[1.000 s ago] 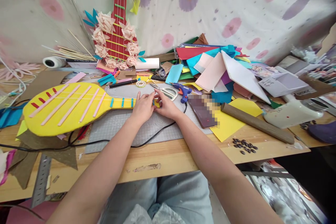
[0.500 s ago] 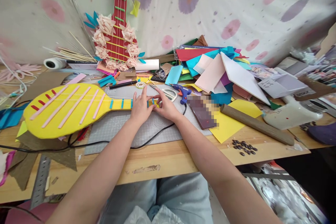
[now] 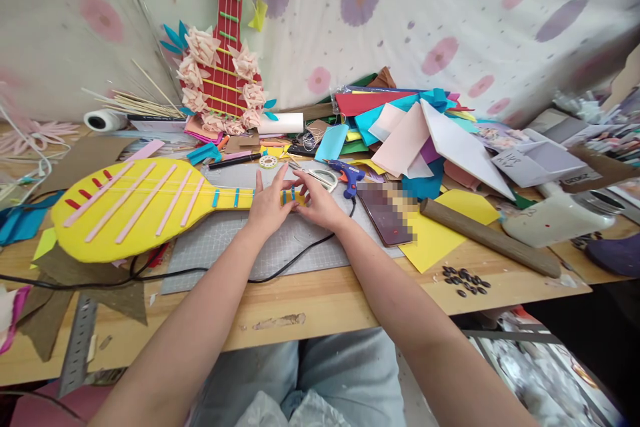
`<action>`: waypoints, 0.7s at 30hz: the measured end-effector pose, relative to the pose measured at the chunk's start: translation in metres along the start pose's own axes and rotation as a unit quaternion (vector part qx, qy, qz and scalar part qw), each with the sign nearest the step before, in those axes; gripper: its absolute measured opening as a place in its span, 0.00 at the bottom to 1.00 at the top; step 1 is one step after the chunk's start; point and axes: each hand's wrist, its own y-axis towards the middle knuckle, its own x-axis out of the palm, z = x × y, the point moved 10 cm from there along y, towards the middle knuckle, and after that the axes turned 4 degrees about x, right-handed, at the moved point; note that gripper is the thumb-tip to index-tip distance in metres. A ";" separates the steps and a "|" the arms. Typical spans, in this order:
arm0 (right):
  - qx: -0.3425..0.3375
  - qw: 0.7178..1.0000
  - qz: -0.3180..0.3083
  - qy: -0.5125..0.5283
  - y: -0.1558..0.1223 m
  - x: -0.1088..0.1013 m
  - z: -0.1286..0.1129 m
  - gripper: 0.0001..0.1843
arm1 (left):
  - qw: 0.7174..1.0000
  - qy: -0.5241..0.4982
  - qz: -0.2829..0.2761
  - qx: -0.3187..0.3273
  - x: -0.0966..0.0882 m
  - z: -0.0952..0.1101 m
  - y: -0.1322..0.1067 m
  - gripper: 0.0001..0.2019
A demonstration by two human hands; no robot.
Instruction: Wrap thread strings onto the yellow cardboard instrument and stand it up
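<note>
A yellow handmade lute (image 3: 143, 238) lies with its rounded body to the left and its narrow neck toward the middle. Pink strips and short red pieces cross the body, blue strips cross the neck, and thin pale strings run along it. My left hand (image 3: 269, 209) grips the neck, thumb at the near edge and some fingers raised. At the neck's right end, my right hand (image 3: 319, 205) pinches with bent fingers; the fingertips hide that end and any string there. Scissors (image 3: 326, 179) and a blue glue gun (image 3: 350, 177) lie just beyond my right hand.
Under the neck is a grey cutting mat (image 3: 220, 260), crossed by a black cable (image 3: 290, 265). To the right lie a phone (image 3: 383, 217), yellow paper (image 3: 430, 240), a brown tube (image 3: 490, 237) and black beads (image 3: 465, 278). A red flower-trimmed instrument (image 3: 225, 80) stands behind.
The yellow lute has shifted slightly to the right and turned a little. Both hands stay at the neck's end, with small finger movements.
</note>
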 end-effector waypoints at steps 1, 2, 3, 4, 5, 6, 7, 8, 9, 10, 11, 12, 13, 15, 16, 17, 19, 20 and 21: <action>0.002 1.000 0.001 -0.006 0.000 0.000 0.000 0.38 | 1.000 -0.004 -0.003 -0.001 0.000 0.000 0.000 0.39; 0.006 1.000 0.002 -0.011 0.000 -0.001 0.001 0.38 | 1.000 -0.009 -0.005 -0.002 0.000 0.000 0.000 0.38; 0.008 1.000 0.005 -0.016 0.000 -0.001 0.001 0.37 | 1.000 -0.014 -0.006 -0.004 0.000 0.000 0.000 0.38; 0.007 1.000 0.007 -0.022 0.000 -0.002 0.001 0.36 | 1.000 -0.019 -0.007 -0.006 0.000 0.000 0.000 0.37; 0.004 1.000 0.009 -0.028 0.000 -0.002 0.000 0.36 | 1.000 -0.023 -0.008 -0.006 0.000 0.000 0.000 0.37; 0.001 0.999 0.011 -0.034 0.000 -0.002 -0.001 0.35 | 1.000 -0.024 -0.007 -0.002 0.000 0.000 0.000 0.37; -0.003 0.999 0.012 -0.039 0.000 -0.002 -0.002 0.35 | 1.000 -0.020 -0.002 0.004 -0.001 0.001 0.000 0.36; -0.005 0.999 0.014 -0.042 0.000 -0.002 -0.003 0.34 | 1.000 -0.012 0.008 0.010 -0.003 0.002 0.000 0.34; -0.008 0.999 0.015 -0.043 0.000 -0.003 -0.003 0.34 | 1.000 0.001 0.023 0.016 -0.006 0.003 0.000 0.31; -0.011 0.999 0.016 -0.040 0.000 -0.003 -0.004 0.35 | 0.999 0.019 0.039 0.020 -0.009 0.003 0.000 0.27; -0.015 0.999 0.017 -0.034 -0.001 -0.003 -0.005 0.35 | 0.998 0.039 0.054 0.023 -0.012 0.003 -0.001 0.24; -0.020 0.999 0.016 -0.025 -0.001 -0.003 -0.006 0.35 | 0.996 0.058 0.064 0.024 -0.014 0.003 -0.001 0.21; -0.025 0.999 0.014 -0.016 -0.001 -0.004 -0.008 0.36 | 0.995 0.073 0.068 0.024 -0.015 0.003 -0.001 0.19; -0.032 0.999 0.012 0.002 -0.001 -0.004 -0.010 0.35 | 0.994 0.089 0.063 0.021 -0.014 0.002 0.000 0.18; -0.035 0.999 0.011 0.009 -0.002 -0.004 -0.012 0.35 | 0.994 0.089 0.060 0.018 -0.013 0.002 0.000 0.18; -0.037 0.999 0.010 0.014 -0.002 -0.004 -0.013 0.35 | 0.994 0.086 0.059 0.015 -0.012 0.001 0.000 0.18; -0.039 0.999 0.010 0.015 -0.001 -0.004 -0.015 0.34 | 0.995 0.073 0.064 0.009 -0.012 0.001 0.000 0.18; -0.039 0.999 0.012 0.010 -0.001 -0.003 -0.016 0.34 | 0.995 0.066 0.070 0.005 -0.013 0.001 -0.001 0.18; -0.039 0.999 0.014 -0.001 -0.001 -0.003 -0.017 0.33 | 0.995 0.061 0.077 0.002 -0.014 0.001 -0.001 0.19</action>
